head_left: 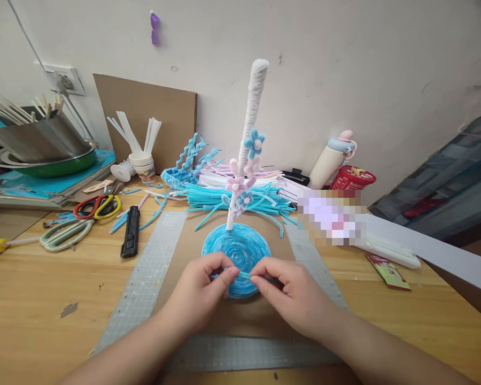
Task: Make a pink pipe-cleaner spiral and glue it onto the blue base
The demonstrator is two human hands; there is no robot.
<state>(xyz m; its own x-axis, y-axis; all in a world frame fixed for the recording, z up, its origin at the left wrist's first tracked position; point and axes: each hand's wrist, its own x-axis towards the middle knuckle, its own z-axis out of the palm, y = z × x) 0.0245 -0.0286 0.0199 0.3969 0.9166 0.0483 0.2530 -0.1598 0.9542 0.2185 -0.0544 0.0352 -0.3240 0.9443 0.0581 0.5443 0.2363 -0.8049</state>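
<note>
at the lower middle of the frame i'm holding the left hand and the right hand just apart, and the thumb and forefinger of each are pinching a short blue strip from its two sides. the other fingers are curling inward; i can't tell whether the palms are hiding more. the strip is spanning the gap above the near half of a coiled blue disc, though i can't tell whether it is touching. the disc is resting on a brown board, itself lying on a grey cutting mat.

i'm judging the step in hand to be fingertip shaping of the strip, and the next move to be calling for a light, even pinch with both ends under control.

at the disc's far edge a white wrapped stem is rising and tilting rightward, carrying a blue flower and a pink flower. left of the mat a black cutter is lying near some scissors. farther back, a bundle of blue strips is spreading behind the stem, and a brown panel is standing by the wall, upper left.
</note>
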